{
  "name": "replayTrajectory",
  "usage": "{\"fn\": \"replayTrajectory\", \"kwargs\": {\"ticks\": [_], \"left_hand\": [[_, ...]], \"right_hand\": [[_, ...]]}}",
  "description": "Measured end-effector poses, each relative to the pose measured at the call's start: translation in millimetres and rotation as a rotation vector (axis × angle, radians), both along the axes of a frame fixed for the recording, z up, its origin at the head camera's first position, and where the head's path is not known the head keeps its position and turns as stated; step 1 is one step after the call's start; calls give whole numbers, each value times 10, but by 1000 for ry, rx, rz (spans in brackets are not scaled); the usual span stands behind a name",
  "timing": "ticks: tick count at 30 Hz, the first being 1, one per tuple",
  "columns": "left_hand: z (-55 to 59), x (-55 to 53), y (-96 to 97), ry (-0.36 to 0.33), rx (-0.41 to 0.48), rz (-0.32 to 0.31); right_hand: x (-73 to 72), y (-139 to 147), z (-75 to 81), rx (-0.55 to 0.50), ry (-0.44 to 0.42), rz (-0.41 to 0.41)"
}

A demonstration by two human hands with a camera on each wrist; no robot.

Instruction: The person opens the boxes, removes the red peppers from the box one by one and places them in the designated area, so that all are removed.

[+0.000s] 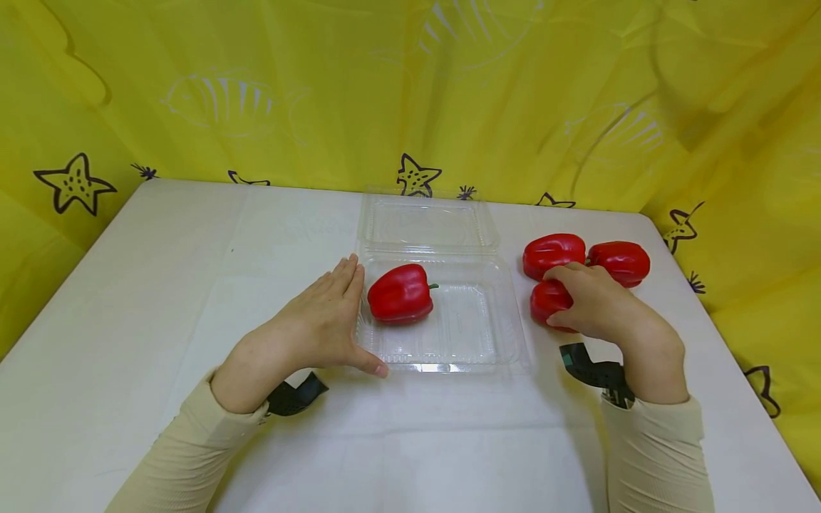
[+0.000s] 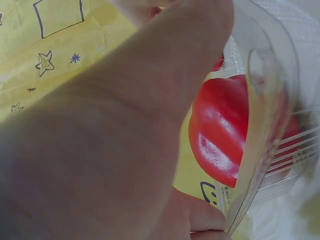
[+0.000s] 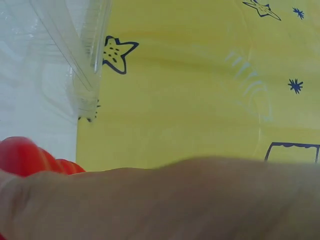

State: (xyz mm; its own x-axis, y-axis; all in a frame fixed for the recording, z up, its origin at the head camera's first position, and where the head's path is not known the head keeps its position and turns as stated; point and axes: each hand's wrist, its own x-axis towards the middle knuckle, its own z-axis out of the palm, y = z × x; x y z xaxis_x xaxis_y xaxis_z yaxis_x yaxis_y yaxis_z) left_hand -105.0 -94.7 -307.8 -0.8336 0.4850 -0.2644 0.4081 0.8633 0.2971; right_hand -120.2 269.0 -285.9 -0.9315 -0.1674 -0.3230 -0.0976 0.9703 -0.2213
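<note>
A clear plastic clamshell container (image 1: pixel 471 324) lies open on the table, its lid (image 1: pixel 428 222) folded back. Inside, toward the left, a red bell pepper (image 1: pixel 399 296) rests on its side with its green stem to the right. My left hand (image 1: pixel 314 328) lies against the container's left side, fingers straight and thumb at the front corner. Right of the container, my right hand (image 1: pixel 599 303) grips another red bell pepper (image 1: pixel 544 303) between thumb and fingers; the hand hides part of it. The left wrist view shows the first pepper (image 2: pixel 217 132) behind the clear wall (image 2: pixel 265 130).
Two more red bell peppers, one at the back (image 1: pixel 553 254) and one farther right (image 1: pixel 621 262), lie just beyond my right hand. A white-covered table (image 1: pixel 160 306) carries everything. Behind it and at the sides hangs a yellow patterned cloth (image 1: pixel 346 135).
</note>
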Motion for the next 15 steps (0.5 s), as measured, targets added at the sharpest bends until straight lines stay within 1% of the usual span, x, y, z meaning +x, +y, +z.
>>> {"fn": "replayTrajectory", "kwargs": {"ticks": [3,7,12,15], "left_hand": [[0,-1,-1,-1,-3,-1],[2,-1,0,-1,-3,-3],[7,2,2,1,0,0],[8,3,1,2,1,2]], "right_hand": [[-2,4,-14,6,-24,-10],[-3,-3,-23,18,-21,-12],[7,-17,-11,17,-47,-17],[16,-27,-6,19,-47,-7]]}}
